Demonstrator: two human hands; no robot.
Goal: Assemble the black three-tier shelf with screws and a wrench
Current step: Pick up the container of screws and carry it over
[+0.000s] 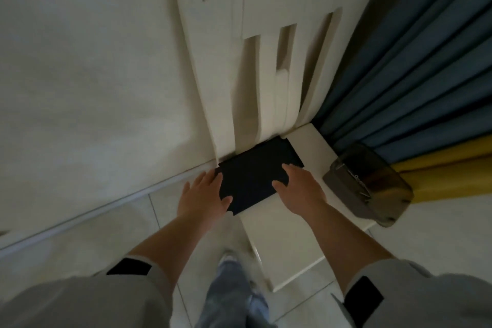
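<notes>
**Two hands on a black board**

Seen from the head camera, both arms reach straight out, toward twelve o'clock. The sleeves are grey and pushed up.

The left hand (206,192) is on the nine o'clock side of the black board (255,176). Its fingers are straight and a little apart. The thumb lies over the near left edge of the board.

The right hand (299,186) is on the three o'clock side. Its fingers curl over the right edge, with the fingertips on top of the board.

The board lies flat on a white table (287,242), at its far corner, touching white planks (266,74) that lean on the wall. At three o'clock from the board sits a dark bin (370,184), near blue curtains (426,61).
</notes>
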